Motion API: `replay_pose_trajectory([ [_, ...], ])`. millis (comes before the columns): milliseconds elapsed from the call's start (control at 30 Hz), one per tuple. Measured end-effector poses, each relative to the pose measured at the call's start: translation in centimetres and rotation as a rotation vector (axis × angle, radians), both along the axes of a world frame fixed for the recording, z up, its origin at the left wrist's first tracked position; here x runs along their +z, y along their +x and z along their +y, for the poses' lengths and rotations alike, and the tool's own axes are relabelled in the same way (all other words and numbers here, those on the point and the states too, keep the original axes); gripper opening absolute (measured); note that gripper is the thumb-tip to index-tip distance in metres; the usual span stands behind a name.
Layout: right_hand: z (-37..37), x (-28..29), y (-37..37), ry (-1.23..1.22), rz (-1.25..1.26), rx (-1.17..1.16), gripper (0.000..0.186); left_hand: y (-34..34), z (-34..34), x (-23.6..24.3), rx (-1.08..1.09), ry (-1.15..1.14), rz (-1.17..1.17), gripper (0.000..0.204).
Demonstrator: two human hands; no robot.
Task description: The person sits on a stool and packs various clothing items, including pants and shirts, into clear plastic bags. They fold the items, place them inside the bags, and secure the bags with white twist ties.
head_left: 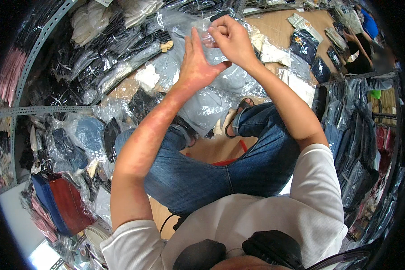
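A clear plastic bag (175, 24) hangs at top centre, over grey garments in plastic packaging (202, 108). My right hand (227, 42) pinches the bag, with thumb and index finger curled on it. My left hand (198, 65) is lower and to the left, fingers stretched upward against the bag and thumb held out, pointing toward my right wrist. Part of the bag is hidden behind both hands.
Bagged garments (85, 139) lie piled around my legs and on metal shelving (54, 109) at left, with more (346, 135) at right. A wooden floor (270, 24) shows between piles. A red stool (225, 161) is under me. Another person (360, 49) is at upper right.
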State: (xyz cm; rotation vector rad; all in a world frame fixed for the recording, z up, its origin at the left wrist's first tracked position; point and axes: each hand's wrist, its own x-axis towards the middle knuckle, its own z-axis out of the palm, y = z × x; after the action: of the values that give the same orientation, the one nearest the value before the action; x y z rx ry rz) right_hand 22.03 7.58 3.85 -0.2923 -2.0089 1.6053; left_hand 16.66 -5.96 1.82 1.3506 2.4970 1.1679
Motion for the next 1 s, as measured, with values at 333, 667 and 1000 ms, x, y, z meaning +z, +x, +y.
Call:
replay_pose_trajectory([
  [333,0.9,2.5,-0.3,0.035,0.302,0.077,0.037,-6.1,-0.9,-1.0,0.082,0.176,-0.272,0.031],
  [667,10.2,0.2,1.2,-0.523,-0.149,0.297,0.057,-7.4,-2.7,5.6,-0.412,0.427,-1.149,0.043],
  [1000,8.4,-0.1,-0.5,-0.184,0.123,-0.053,0.011,-9.0,-2.6,4.1,0.055,0.528,-1.0,0.044],
])
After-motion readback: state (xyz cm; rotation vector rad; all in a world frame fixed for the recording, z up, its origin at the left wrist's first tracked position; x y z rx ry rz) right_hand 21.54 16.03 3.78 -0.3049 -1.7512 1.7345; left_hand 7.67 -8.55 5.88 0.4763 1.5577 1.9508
